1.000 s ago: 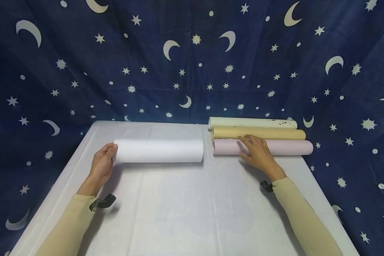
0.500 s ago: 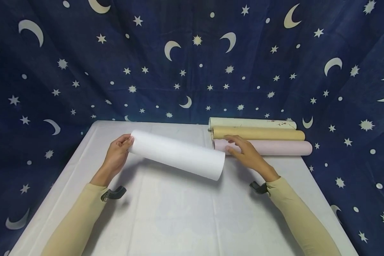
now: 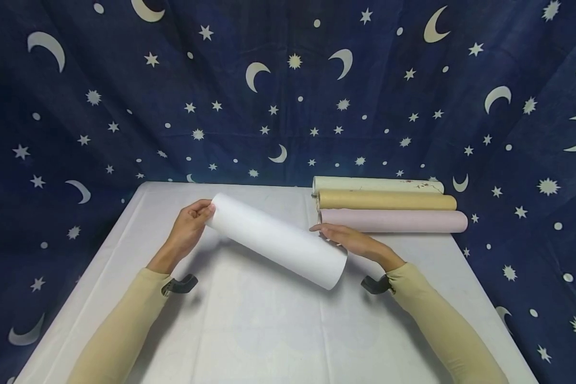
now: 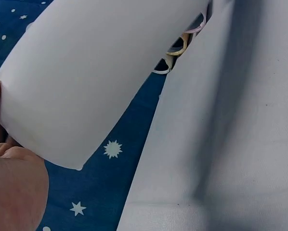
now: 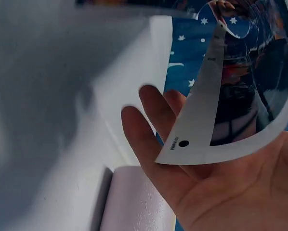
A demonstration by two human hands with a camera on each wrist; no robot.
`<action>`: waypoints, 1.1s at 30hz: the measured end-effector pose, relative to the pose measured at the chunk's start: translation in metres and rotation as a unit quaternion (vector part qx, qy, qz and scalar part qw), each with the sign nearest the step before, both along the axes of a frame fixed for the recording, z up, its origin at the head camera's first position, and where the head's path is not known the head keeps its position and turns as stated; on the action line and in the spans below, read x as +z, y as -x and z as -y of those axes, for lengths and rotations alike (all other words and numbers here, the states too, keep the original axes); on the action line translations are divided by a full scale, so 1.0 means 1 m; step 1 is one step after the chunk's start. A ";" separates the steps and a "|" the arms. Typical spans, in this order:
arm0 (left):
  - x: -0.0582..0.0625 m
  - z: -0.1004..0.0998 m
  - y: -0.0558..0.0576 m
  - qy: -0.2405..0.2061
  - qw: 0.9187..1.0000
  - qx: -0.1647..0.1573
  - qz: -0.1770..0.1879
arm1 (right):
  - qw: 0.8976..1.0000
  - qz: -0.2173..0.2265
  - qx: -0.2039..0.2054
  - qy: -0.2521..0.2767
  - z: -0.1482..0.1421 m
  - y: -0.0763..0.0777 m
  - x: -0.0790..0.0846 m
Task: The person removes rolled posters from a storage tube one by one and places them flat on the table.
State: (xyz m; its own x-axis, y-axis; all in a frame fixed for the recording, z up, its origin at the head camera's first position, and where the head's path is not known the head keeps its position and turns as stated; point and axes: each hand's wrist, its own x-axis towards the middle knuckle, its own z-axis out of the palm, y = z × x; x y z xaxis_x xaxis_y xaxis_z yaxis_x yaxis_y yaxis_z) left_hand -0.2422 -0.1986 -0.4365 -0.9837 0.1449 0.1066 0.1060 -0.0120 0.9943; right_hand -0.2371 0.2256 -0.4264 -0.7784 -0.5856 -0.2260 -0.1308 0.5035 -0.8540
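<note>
The counter (image 3: 269,330) has a white surface with faint straight creases; at its back right three rolls lie close together, side by side: a cream roll (image 3: 374,184) with reddish print rearmost, then a yellow roll (image 3: 389,200), and a pale pink roll (image 3: 413,221) in front

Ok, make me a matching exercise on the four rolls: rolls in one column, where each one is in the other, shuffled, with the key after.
Rolls
1. White roll
2. Pink roll
3. Yellow roll
4. Cream roll with a red print

Places
A. In the middle of the row of three
B. At the back of the row, nearest the starry cloth
C. Slanting, with one end gripped by the left hand
D. At the front of the row, nearest the person

Right pairs: 1-C, 2-D, 3-A, 4-B
</note>
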 end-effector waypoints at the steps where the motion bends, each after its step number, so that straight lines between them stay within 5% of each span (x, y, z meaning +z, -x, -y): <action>1: 0.000 -0.001 0.000 0.005 1.000 0.000 -0.002 | 1.000 0.007 0.000 -0.003 0.001 0.000 0.000; 8: 0.004 -0.004 0.002 0.033 0.999 0.023 -0.016 | 0.999 0.022 -0.025 0.003 0.003 0.002 -0.001; 15: 0.005 -0.007 0.006 0.083 0.992 0.072 -0.066 | 0.983 0.111 -0.064 0.131 0.006 0.001 0.006; 18: 0.006 -0.009 0.009 0.112 0.986 0.093 -0.083 | 0.975 0.115 -0.081 0.173 0.012 -0.002 0.011; 26: 0.018 -0.022 0.005 0.111 0.977 0.148 -0.105 | 0.976 0.017 -0.112 0.187 0.041 -0.017 0.024; 30: 0.022 -0.045 -0.009 0.056 0.984 0.162 -0.050 | 0.968 -0.055 -0.159 0.184 0.062 -0.020 0.020; 33: 0.019 -0.069 -0.017 0.012 0.991 0.136 0.014 | 0.959 -0.109 -0.199 0.168 0.080 -0.023 0.014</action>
State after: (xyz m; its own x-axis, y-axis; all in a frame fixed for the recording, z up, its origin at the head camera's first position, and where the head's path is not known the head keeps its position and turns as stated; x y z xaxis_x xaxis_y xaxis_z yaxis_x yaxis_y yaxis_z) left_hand -0.2252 -0.1300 -0.4178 -0.9891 -0.1239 0.0792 0.0750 0.0375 0.9965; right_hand -0.2142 0.1457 -0.4119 -0.9626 -0.2445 0.1164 -0.1790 0.2520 -0.9510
